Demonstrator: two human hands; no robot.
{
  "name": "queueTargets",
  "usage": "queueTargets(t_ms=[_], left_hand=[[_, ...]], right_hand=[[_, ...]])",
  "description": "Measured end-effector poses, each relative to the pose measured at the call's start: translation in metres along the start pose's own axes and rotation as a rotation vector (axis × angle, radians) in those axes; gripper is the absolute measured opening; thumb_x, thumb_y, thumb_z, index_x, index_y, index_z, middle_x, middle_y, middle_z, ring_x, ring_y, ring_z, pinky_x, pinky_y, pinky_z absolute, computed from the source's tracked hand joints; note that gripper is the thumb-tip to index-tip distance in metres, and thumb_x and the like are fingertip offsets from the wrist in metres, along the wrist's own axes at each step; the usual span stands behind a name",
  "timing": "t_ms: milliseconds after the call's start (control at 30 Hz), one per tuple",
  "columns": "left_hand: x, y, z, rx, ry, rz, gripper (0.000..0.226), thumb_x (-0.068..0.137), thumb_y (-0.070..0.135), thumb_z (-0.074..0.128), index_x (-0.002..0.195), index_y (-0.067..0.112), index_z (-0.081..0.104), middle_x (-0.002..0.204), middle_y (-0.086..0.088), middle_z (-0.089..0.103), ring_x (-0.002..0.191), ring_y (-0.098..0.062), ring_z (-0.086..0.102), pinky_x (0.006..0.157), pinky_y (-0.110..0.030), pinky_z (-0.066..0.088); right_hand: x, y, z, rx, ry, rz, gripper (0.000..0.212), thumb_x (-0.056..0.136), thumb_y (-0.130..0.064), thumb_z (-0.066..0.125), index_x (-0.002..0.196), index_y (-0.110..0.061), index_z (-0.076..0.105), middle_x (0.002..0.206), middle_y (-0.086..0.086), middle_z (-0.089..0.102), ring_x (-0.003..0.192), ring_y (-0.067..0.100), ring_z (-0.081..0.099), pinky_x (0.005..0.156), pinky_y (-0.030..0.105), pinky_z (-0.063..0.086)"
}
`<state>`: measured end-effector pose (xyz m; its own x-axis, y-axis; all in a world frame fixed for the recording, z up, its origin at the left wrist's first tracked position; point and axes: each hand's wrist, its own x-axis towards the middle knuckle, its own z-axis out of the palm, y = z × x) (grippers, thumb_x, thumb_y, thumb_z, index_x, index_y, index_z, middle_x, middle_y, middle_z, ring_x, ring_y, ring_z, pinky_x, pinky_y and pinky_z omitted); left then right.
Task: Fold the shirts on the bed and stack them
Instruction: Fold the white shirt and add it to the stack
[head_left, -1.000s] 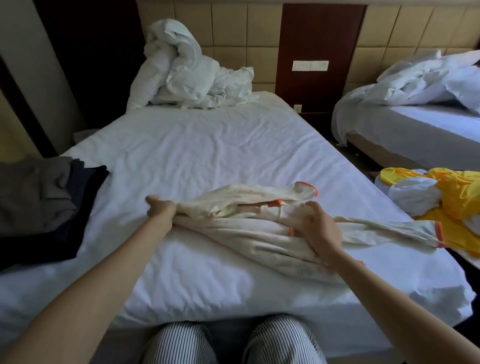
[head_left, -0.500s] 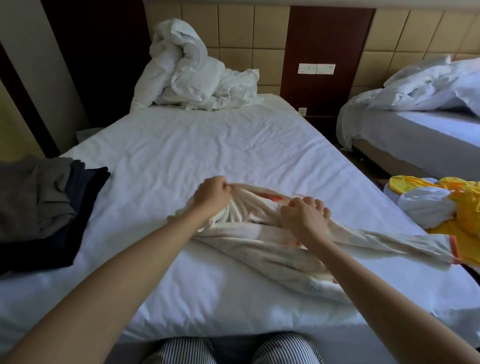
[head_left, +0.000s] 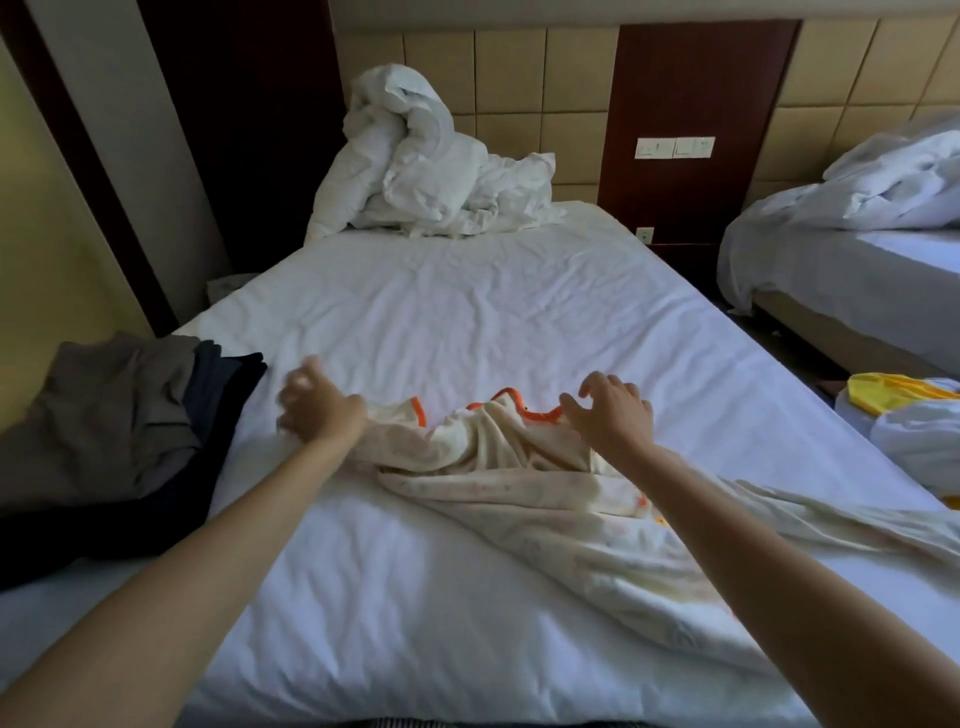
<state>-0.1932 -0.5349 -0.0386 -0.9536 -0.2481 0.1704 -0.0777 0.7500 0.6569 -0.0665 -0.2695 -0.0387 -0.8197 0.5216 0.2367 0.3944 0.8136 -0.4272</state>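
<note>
A cream shirt (head_left: 519, 467) with orange trim lies crumpled across the near half of the white bed (head_left: 467, 312), its body trailing off to the right. My left hand (head_left: 319, 402), blurred by motion, grips the shirt's left end. At the right end of the orange neckline, my right hand (head_left: 610, 410) pinches the fabric with curled fingers. The cloth between the two hands is bunched in folds. On the bed's left edge lies a pile of grey and dark navy garments (head_left: 130, 426).
A bundled white duvet (head_left: 426, 171) sits at the head of the bed. A second bed (head_left: 857, 270) stands to the right across a narrow gap. Yellow and white clothes (head_left: 893, 389) lie at the right edge.
My hands have moved apart and further up the bed, drawing the shirt's top end wider. The orange neckline now shows between them. My view has shifted closer.
</note>
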Motion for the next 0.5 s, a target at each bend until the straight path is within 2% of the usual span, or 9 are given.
queueTargets(t_ms=[67, 100, 167, 200, 267, 300, 367, 433, 500], left_hand=[[-0.017, 0.026, 0.01, 0.094, -0.128, 0.312, 0.034, 0.085, 0.022, 0.058, 0.118, 0.017, 0.059, 0.129, -0.01, 0.056, 0.122, -0.03, 0.047, 0.096, -0.035, 0.038], [-0.024, 0.037, 0.018, 0.072, -0.243, 0.363, 0.028, 0.084, 0.028, 0.057, 0.109, 0.017, 0.063, 0.12, -0.009, 0.062, 0.117, -0.029, 0.053, 0.092, -0.033, 0.041], [-0.036, 0.056, 0.032, 0.013, -0.486, 0.344, 0.041, 0.081, 0.043, 0.055, 0.109, 0.014, 0.061, 0.116, -0.011, 0.064, 0.114, -0.029, 0.057, 0.093, -0.034, 0.043], [-0.04, 0.064, 0.039, 0.058, -0.566, 0.312, 0.05, 0.083, 0.047, 0.053, 0.118, 0.012, 0.057, 0.124, -0.012, 0.06, 0.119, -0.029, 0.054, 0.098, -0.035, 0.041], [-0.046, 0.074, 0.044, 0.294, -0.668, 0.291, 0.051, 0.093, 0.046, 0.043, 0.127, 0.008, 0.052, 0.133, -0.013, 0.053, 0.124, -0.029, 0.048, 0.103, -0.034, 0.032], [-0.047, 0.076, 0.044, 0.389, -0.703, 0.295, 0.046, 0.096, 0.043, 0.04, 0.123, 0.009, 0.054, 0.126, -0.011, 0.057, 0.12, -0.028, 0.05, 0.1, -0.032, 0.033], [-0.044, 0.075, 0.04, 0.448, -0.795, 0.308, 0.033, 0.095, 0.04, 0.044, 0.098, 0.011, 0.059, 0.089, -0.007, 0.061, 0.089, -0.027, 0.055, 0.078, -0.031, 0.04], [-0.038, 0.07, 0.037, 0.284, -0.893, 0.304, 0.032, 0.092, 0.037, 0.05, 0.075, 0.01, 0.054, 0.068, -0.008, 0.05, 0.063, -0.022, 0.046, 0.056, -0.027, 0.035], [-0.032, 0.067, 0.026, 0.003, -0.886, 0.318, 0.032, 0.096, 0.023, 0.049, 0.066, 0.013, 0.053, 0.065, -0.006, 0.048, 0.057, -0.017, 0.042, 0.05, -0.024, 0.034]], right_hand=[[0.012, 0.0, 0.012, 0.06, -0.203, 0.096, 0.049, 0.087, -0.052, 0.05, 0.12, -0.016, 0.053, 0.125, 0.005, 0.054, 0.119, 0.028, 0.045, 0.095, 0.036, 0.034], [0.016, 0.001, 0.018, 0.084, -0.309, 0.135, 0.05, 0.086, -0.053, 0.05, 0.116, -0.014, 0.056, 0.12, 0.007, 0.056, 0.116, 0.029, 0.049, 0.095, 0.036, 0.037], [0.02, 0.007, 0.03, 0.098, -0.41, 0.115, 0.036, 0.089, -0.044, 0.046, 0.086, -0.012, 0.062, 0.096, 0.008, 0.061, 0.1, 0.03, 0.057, 0.086, 0.033, 0.042], [0.019, 0.009, 0.032, 0.106, -0.391, 0.077, 0.033, 0.09, -0.038, 0.045, 0.07, -0.014, 0.056, 0.081, 0.006, 0.057, 0.09, 0.028, 0.056, 0.079, 0.032, 0.041], [0.017, 0.01, 0.025, 0.218, -0.311, 0.049, 0.034, 0.09, -0.03, 0.052, 0.059, -0.017, 0.045, 0.068, 0.003, 0.048, 0.076, 0.022, 0.048, 0.068, 0.029, 0.035], [0.015, 0.011, 0.017, 0.297, -0.256, 0.056, 0.032, 0.09, -0.027, 0.054, 0.061, -0.016, 0.048, 0.07, 0.004, 0.049, 0.075, 0.021, 0.047, 0.066, 0.028, 0.032], [0.016, 0.014, -0.001, 0.444, -0.113, 0.068, 0.026, 0.092, -0.024, 0.053, 0.068, -0.015, 0.055, 0.073, 0.006, 0.053, 0.076, 0.02, 0.049, 0.063, 0.027, 0.03], [0.018, 0.016, -0.022, 0.569, -0.027, 0.098, 0.03, 0.095, -0.025, 0.051, 0.067, -0.015, 0.053, 0.065, 0.004, 0.052, 0.069, 0.02, 0.05, 0.057, 0.029, 0.034], [0.025, 0.017, -0.041, 0.66, -0.009, 0.108, 0.034, 0.096, -0.024, 0.049, 0.063, -0.016, 0.049, 0.06, 0.0, 0.049, 0.057, 0.017, 0.048, 0.049, 0.024, 0.039]])
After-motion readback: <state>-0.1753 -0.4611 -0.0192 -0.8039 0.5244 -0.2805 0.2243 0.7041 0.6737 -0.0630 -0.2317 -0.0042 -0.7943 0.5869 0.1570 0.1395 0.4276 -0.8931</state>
